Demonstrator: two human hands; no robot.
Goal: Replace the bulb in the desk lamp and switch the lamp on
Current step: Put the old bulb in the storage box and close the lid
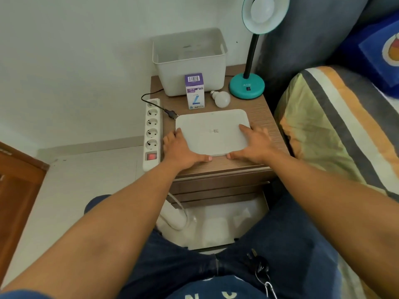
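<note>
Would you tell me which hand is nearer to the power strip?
Left. The left hand is beside the power strip; the right hand is across the lid from it.

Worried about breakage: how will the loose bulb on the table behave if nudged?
The loose bulb lies on its side on the smooth table, so it would probably roll, curving toward its base. It looks light and likely breaks if dropped.
</note>
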